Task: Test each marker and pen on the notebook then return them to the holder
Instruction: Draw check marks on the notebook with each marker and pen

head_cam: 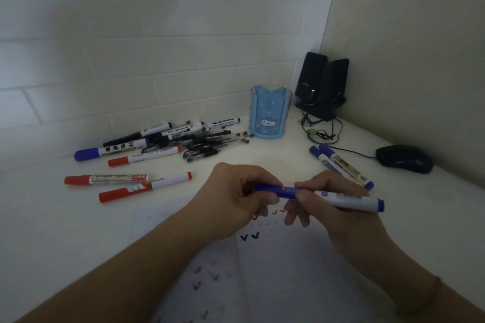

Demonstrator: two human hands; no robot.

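I hold a blue marker [349,200] level above the notebook [262,278]. My left hand [236,199] grips its blue cap end, and my right hand [330,207] grips the white barrel. The cap sits on the marker or right at its tip; I cannot tell which. The notebook page carries red and blue check marks. The light blue holder [270,113] stands empty at the back. A pile of markers and pens [178,139] lies left of it. Two red markers [126,183] lie nearer to me on the left. Two blue markers [341,162] lie to the right.
Two black speakers [321,84] stand in the corner with cables [320,131] trailing onto the white desk. A black mouse [404,158] sits at the right by the wall. A tiled wall runs along the back.
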